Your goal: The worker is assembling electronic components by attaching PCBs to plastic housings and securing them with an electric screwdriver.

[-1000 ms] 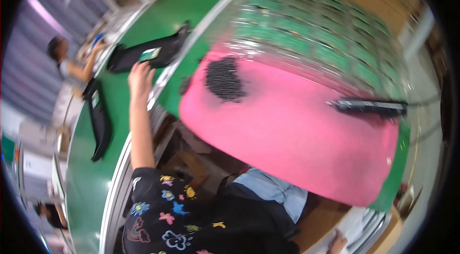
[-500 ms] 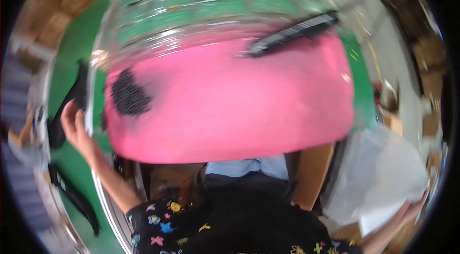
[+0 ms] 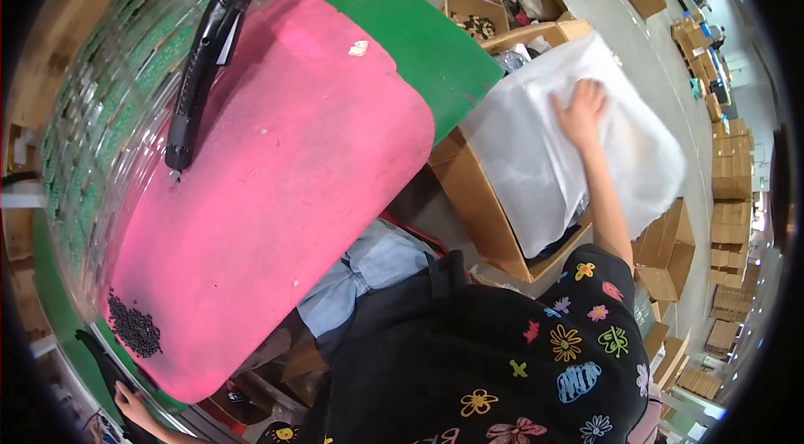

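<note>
Around a pink mat [image 3: 310,167], right hand [image 3: 581,115] splayed on white sheeting [image 3: 523,163], left hand [image 3: 131,405] at black part [image 3: 106,366], grip unclear

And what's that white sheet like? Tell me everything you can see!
The white sheet looks thin and slightly see-through, perhaps plastic or foam, with soft creases. It lies over an open cardboard box, reaching past it on the right. The right hand touches its top, palm down.
</note>
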A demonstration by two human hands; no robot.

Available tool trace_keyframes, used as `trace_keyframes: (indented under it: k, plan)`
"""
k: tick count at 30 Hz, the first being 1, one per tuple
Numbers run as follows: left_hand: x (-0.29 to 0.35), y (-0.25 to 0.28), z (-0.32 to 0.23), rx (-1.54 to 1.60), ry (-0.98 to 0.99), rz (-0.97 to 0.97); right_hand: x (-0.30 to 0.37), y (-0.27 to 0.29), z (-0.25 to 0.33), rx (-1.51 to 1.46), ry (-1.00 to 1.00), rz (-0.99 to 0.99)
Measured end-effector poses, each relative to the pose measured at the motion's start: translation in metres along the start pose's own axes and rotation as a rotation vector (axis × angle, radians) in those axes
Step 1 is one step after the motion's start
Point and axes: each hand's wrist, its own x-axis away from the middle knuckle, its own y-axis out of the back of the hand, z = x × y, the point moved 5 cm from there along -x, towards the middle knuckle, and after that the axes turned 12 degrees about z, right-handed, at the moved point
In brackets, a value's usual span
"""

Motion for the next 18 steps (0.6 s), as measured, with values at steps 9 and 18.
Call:
trace_keyframes:
  k: [9, 18]
  plan:
    - [0.013, 0.062, 0.053, -0.568, 0.004, -0.295, 0.114, -0.090, 0.085, -0.281, 0.046, 0.496]
    - [0.097, 0.030, -0.110, -0.088, -0.438, -0.345, 0.103, -0.095, 0.042, -0.566, 0.253, 0.882]
